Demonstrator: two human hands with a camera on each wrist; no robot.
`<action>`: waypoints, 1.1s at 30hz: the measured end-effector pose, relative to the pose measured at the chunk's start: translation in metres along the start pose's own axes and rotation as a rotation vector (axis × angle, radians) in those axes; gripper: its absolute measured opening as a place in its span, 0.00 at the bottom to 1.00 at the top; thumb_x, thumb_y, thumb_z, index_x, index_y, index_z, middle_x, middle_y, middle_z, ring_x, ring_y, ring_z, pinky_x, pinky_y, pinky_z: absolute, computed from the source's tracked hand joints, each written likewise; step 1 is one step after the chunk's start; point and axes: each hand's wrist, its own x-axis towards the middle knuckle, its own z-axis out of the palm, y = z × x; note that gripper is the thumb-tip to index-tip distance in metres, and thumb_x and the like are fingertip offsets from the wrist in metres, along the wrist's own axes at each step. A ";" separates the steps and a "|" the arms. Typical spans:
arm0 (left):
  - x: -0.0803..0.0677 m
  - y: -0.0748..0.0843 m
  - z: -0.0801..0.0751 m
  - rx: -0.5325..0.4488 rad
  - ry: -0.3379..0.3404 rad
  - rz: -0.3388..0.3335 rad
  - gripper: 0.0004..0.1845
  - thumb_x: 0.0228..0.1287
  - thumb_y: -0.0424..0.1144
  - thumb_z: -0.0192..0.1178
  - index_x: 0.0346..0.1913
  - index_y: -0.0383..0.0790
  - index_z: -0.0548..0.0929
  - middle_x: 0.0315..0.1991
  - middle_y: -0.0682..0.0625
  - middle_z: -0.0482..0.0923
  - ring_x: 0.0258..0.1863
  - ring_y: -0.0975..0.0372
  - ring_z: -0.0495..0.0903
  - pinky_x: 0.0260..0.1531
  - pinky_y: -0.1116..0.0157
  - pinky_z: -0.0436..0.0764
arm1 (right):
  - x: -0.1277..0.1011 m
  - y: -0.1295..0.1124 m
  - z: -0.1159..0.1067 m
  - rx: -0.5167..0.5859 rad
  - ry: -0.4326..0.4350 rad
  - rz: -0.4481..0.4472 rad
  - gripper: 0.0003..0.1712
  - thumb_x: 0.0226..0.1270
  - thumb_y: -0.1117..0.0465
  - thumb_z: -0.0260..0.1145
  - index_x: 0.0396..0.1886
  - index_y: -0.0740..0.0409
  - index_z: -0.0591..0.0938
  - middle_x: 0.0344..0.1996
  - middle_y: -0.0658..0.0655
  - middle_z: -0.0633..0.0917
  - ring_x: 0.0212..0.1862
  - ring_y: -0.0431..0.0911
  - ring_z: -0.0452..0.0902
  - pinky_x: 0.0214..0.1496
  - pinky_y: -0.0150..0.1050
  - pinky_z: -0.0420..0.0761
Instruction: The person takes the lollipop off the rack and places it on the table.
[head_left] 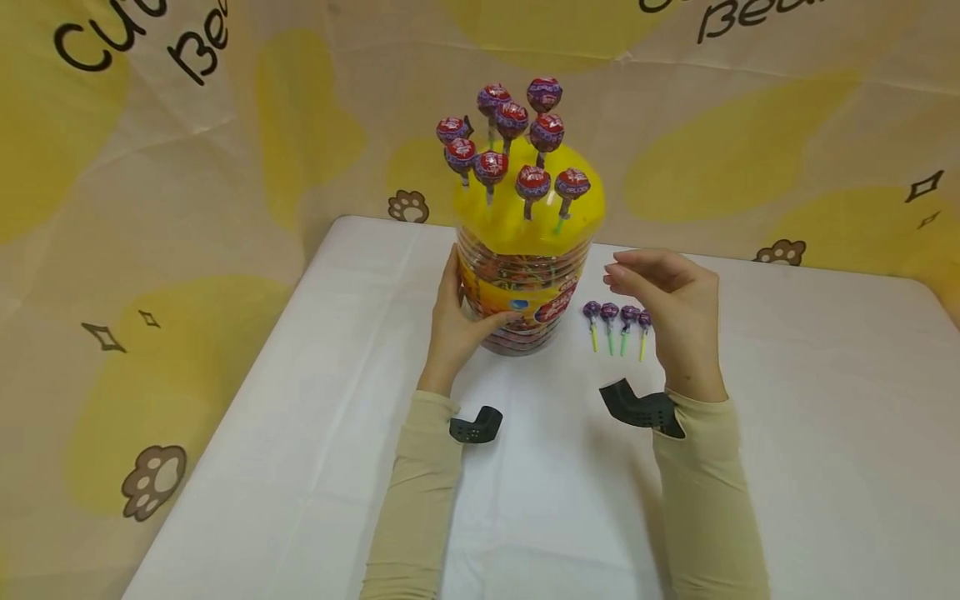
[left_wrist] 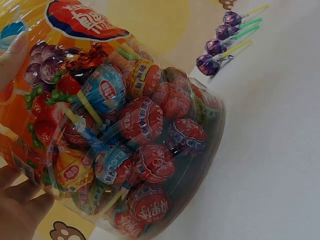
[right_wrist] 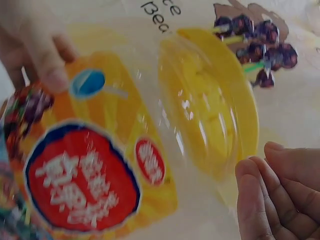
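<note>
Beige-sleeved arms reach across a white table (head_left: 787, 433). Left hand (head_left: 457, 321) grips the side of a clear plastic lollipop tub (head_left: 521, 296) with a yellow lid (head_left: 517, 225) (lollipops stand in it), mid-table. Right hand (head_left: 671, 304) hovers right, fingers loosely curled, empty, over four purple lollipops (head_left: 615, 321).

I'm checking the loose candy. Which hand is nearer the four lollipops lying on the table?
Right. The right hand hovers just above the four lollipops, at their right end, holding nothing. The left hand grips the jar on the far side from them.
</note>
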 end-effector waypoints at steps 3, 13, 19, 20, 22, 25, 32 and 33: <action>0.000 0.000 0.000 -0.003 -0.001 -0.006 0.57 0.50 0.37 0.73 0.75 0.44 0.43 0.74 0.48 0.47 0.72 0.59 0.50 0.70 0.62 0.54 | 0.002 -0.004 0.011 0.000 -0.006 -0.038 0.10 0.57 0.70 0.70 0.37 0.72 0.84 0.32 0.59 0.86 0.33 0.49 0.84 0.40 0.36 0.85; 0.000 0.000 0.000 -0.011 0.003 -0.023 0.57 0.49 0.38 0.73 0.75 0.45 0.44 0.74 0.48 0.48 0.72 0.59 0.50 0.70 0.62 0.55 | 0.006 -0.019 0.042 0.080 0.019 -0.146 0.08 0.55 0.72 0.70 0.37 0.67 0.86 0.34 0.60 0.86 0.36 0.51 0.82 0.44 0.38 0.84; 0.000 -0.001 0.000 -0.002 0.003 -0.013 0.58 0.48 0.37 0.74 0.75 0.44 0.44 0.74 0.48 0.47 0.72 0.59 0.49 0.70 0.61 0.54 | 0.009 -0.023 0.053 0.043 0.034 -0.175 0.08 0.56 0.70 0.70 0.37 0.66 0.86 0.35 0.60 0.86 0.39 0.52 0.82 0.47 0.37 0.83; 0.000 -0.001 0.000 0.001 0.003 -0.011 0.58 0.48 0.37 0.74 0.75 0.44 0.44 0.74 0.48 0.47 0.72 0.59 0.49 0.70 0.61 0.54 | 0.010 -0.023 0.054 0.035 0.035 -0.178 0.08 0.56 0.70 0.70 0.37 0.66 0.86 0.35 0.60 0.86 0.39 0.52 0.82 0.47 0.37 0.83; 0.000 -0.002 0.000 0.004 0.004 -0.010 0.58 0.48 0.37 0.74 0.75 0.44 0.44 0.74 0.48 0.47 0.72 0.59 0.49 0.70 0.61 0.54 | 0.011 -0.024 0.056 0.022 0.035 -0.190 0.08 0.56 0.70 0.70 0.38 0.67 0.85 0.36 0.60 0.85 0.39 0.52 0.81 0.47 0.36 0.83; 0.000 -0.002 0.000 0.005 0.001 -0.014 0.57 0.49 0.38 0.74 0.75 0.45 0.44 0.74 0.48 0.47 0.72 0.59 0.49 0.70 0.61 0.54 | 0.013 -0.024 0.059 0.011 0.034 -0.203 0.08 0.56 0.71 0.69 0.38 0.68 0.85 0.36 0.61 0.85 0.40 0.52 0.81 0.47 0.36 0.83; 0.001 -0.002 0.000 0.005 0.002 -0.020 0.56 0.50 0.39 0.73 0.75 0.45 0.44 0.74 0.49 0.48 0.72 0.59 0.50 0.70 0.60 0.55 | 0.017 -0.025 0.064 -0.020 0.030 -0.246 0.09 0.55 0.72 0.70 0.36 0.72 0.84 0.34 0.58 0.85 0.38 0.51 0.82 0.46 0.36 0.83; 0.000 -0.001 0.000 0.006 0.002 -0.023 0.56 0.50 0.39 0.73 0.75 0.45 0.44 0.74 0.49 0.48 0.72 0.59 0.50 0.70 0.60 0.55 | 0.017 -0.025 0.065 -0.016 0.031 -0.249 0.08 0.54 0.73 0.70 0.35 0.72 0.84 0.34 0.58 0.86 0.37 0.50 0.82 0.45 0.36 0.83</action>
